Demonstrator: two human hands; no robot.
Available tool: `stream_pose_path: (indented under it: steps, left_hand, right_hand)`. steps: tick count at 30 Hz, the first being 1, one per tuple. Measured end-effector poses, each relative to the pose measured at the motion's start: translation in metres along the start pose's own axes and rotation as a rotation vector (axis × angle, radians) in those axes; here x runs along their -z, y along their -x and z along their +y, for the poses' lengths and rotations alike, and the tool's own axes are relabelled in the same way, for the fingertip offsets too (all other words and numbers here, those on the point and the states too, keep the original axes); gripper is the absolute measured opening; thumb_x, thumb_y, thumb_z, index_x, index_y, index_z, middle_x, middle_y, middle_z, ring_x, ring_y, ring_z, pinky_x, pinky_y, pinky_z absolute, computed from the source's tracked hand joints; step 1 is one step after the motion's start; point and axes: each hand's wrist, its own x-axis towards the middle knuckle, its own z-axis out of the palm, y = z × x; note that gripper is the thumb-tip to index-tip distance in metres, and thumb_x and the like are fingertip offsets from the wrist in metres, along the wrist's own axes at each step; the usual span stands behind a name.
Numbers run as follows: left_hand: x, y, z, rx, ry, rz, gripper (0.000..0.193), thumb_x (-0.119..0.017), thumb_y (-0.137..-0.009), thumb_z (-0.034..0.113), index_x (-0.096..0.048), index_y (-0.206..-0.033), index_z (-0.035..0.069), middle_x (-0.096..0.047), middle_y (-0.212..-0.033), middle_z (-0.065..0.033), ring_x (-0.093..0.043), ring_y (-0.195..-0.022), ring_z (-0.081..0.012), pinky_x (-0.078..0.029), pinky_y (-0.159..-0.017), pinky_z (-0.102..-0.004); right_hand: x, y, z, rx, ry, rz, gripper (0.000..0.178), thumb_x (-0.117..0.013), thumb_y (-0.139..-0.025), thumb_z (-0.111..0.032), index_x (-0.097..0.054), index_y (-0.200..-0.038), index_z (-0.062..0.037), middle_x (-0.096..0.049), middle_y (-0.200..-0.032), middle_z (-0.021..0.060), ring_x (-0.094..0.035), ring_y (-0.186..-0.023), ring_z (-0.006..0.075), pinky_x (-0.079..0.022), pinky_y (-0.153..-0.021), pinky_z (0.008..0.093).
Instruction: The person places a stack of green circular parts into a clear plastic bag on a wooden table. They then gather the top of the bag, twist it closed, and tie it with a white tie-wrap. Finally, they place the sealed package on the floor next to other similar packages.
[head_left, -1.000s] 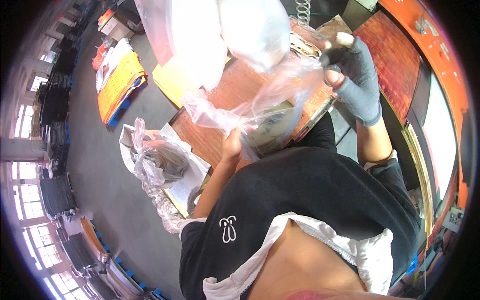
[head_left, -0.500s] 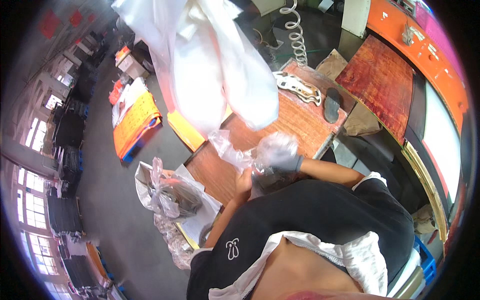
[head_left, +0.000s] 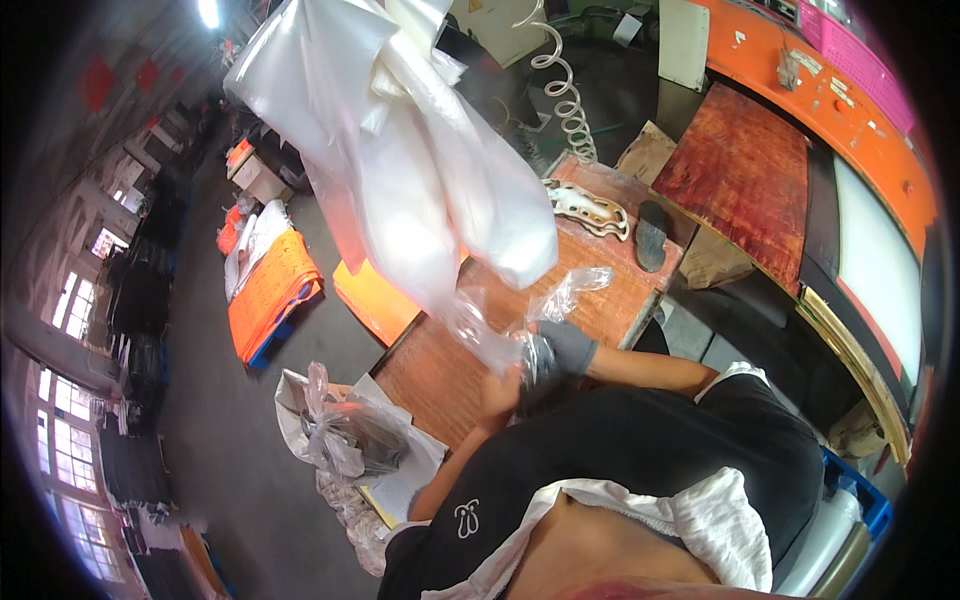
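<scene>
In front of my body, over the near edge of the wooden table (head_left: 428, 358), I hold a clear plastic bag (head_left: 485, 328) between both hands. My bare left hand (head_left: 499, 393) is closed on the gathered plastic; its fingers are a little blurred. Close beside it, my right hand (head_left: 566, 352) wears a grey glove and also grips the bag. One loose end of film stands up above the right hand, another spreads above the left. Something dark shows below the hands, too hidden to name.
Large translucent plastic bags (head_left: 400, 190) hang over the table. A shoe-sole-shaped mould (head_left: 590, 210) and a dark sole (head_left: 652, 237) lie at the far right. To my left stands a filled clear bag (head_left: 345, 430). Orange sheets (head_left: 272, 292) are stacked beyond.
My hands have drawn closer together, the right one shifting left and down. The film over the right hand, bunched before, is now a raised loose end.
</scene>
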Motion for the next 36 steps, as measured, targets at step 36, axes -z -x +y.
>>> stream_pose_path:
  steps: [36]
  left_hand:
    - [0.003, -0.012, 0.057, -0.004, 1.142, 0.117, 0.028, -0.035, -0.091, 0.026, -0.044, -0.071, 0.008, -0.048, -0.061, -0.0069, -0.045, -0.057, -0.0163, -0.044, -0.073, -0.0361]
  right_hand:
    - [-0.013, 0.006, -0.007, -0.004, 0.785, 0.233, 0.043, -0.044, -0.086, -0.04, -0.064, -0.1, -0.0047, -0.065, -0.098, 0.016, -0.062, -0.09, 0.0283, -0.045, -0.076, 0.0409]
